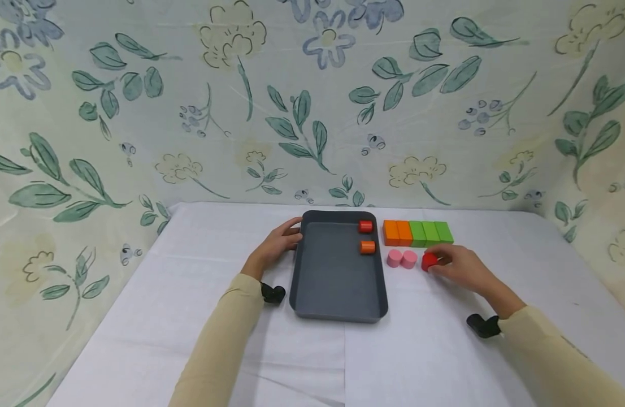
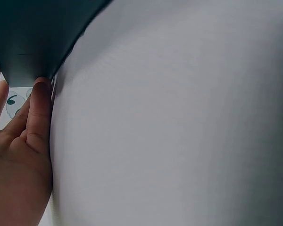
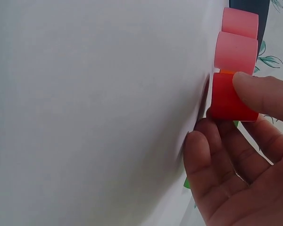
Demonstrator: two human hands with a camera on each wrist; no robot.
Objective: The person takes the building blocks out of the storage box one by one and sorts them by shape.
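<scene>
A dark grey tray (image 1: 338,282) lies on the white-covered table, with a red cylinder (image 1: 365,226) and an orange cylinder (image 1: 367,247) on their sides along its right wall. At the tray's upper left side rests my left hand (image 1: 277,246), its fingers (image 2: 38,110) against the outer wall. My right hand (image 1: 460,267) pinches another red cylinder (image 3: 231,101) between thumb and fingers, right of the tray. That cylinder stands upright, close beside two pink cylinders (image 1: 401,258), which also show above it in the right wrist view.
Behind the pink cylinders, a row of orange blocks (image 1: 396,233) and green blocks (image 1: 430,233) stands side by side, right of the tray. A floral cloth (image 1: 302,141) hangs along the table's back edge. Black wrist cameras sit on both wrists.
</scene>
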